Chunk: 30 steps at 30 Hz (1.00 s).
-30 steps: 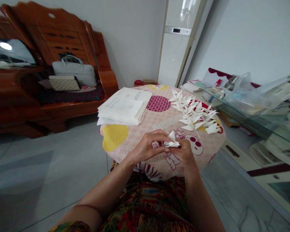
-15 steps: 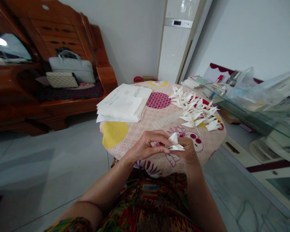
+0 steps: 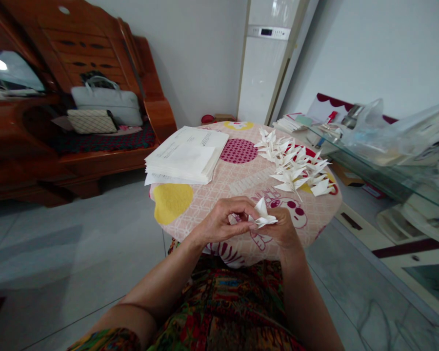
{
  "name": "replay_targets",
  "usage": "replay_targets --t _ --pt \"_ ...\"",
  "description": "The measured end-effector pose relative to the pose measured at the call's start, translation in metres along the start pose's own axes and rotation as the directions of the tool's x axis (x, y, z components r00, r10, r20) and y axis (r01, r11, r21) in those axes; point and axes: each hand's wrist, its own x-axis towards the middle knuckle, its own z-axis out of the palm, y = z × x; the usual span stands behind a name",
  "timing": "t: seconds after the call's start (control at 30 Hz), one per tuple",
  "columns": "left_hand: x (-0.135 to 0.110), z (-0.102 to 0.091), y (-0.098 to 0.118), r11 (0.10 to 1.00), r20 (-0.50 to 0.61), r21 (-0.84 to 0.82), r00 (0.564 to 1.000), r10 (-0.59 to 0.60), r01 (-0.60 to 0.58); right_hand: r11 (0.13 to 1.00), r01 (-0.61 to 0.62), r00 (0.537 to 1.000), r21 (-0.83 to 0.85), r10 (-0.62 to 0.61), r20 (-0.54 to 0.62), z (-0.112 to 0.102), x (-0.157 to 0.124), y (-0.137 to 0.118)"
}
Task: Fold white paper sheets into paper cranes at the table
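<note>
Between my two hands is a folded white paper crane (image 3: 264, 218), held just above the near part of the table. My left hand (image 3: 229, 219) pinches its left side between thumb and fingers. My right hand (image 3: 283, 226) is closed around its right and lower side, so part of the paper is hidden. Beyond my hands, a pile of white folded paper cranes (image 3: 290, 178) lies on the right of the round table. A thick stack of white paper sheets (image 3: 186, 155), some with print, rests at the back left.
A patterned cloth (image 3: 205, 195) covers the table, and a clear strip (image 3: 251, 180) lies on it. To the right stands a glass-topped cabinet (image 3: 388, 180) with plastic bags (image 3: 373, 131). A wooden bench (image 3: 106, 161) with a pale handbag (image 3: 124, 107) is at the left.
Both hands keep their hold on the paper crane. Its upper point has tilted slightly to the left and its folds look a little more spread. The whole view has shifted slightly.
</note>
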Motion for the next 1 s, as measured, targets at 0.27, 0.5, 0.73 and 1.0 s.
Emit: replay_targets --t 0.27,0.5,0.73,1.0 --pt "0.0 -0.001 -0.001 0.999 0.021 0.045 0.999 0.026 -0.027 1.0 -0.004 0.999 -0.016 0.004 0.036 0.006 0.001 -0.011" --pt "-0.003 0.001 -0.003 0.999 -0.025 0.009 0.998 0.053 -0.053 1.0 -0.016 1.0 0.003 0.016 0.02 0.008 0.002 -0.013" --pt "-0.003 0.007 -0.002 0.989 -0.19 0.133 0.977 0.094 -0.07 0.999 -0.031 0.999 0.034 0.032 -0.039 0.014 0.001 -0.01" --pt "-0.003 0.005 0.007 0.933 -0.188 0.336 0.962 0.2 -0.129 0.992 -0.084 0.995 0.09 0.088 -0.045 0.015 -0.002 -0.006"
